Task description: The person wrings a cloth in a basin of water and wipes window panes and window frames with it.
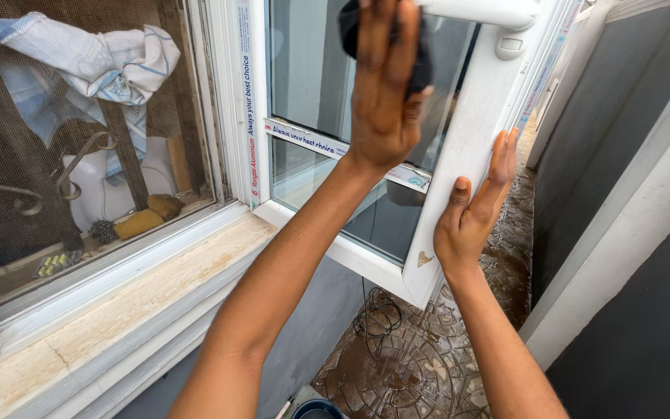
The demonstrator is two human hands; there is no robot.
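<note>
Where the view began nearest the camera, two bare forearms rose from the lower edge toward an open white window sash (459, 163). Right hand (474, 208): fingers extended and flat along the outer edge of the sash frame, thumb on its face, bracing it without a closed grip. Left hand (385, 81): open, fingers spread and straight, palm pressing a dark cloth (422, 58) against the glass pane (304, 70) near the top of the sash. Below the sash: wet patterned paving (420, 365), a coil of dark cable (378, 314), and a dark round container (316, 409) at the bottom edge. To the left: a pale stone windowsill (118, 310). Farther back, behind a mesh screen (9, 178): a crumpled white and blue cloth (102, 58), brown sponges (149, 217) and a white rounded vessel (98, 190).
</note>
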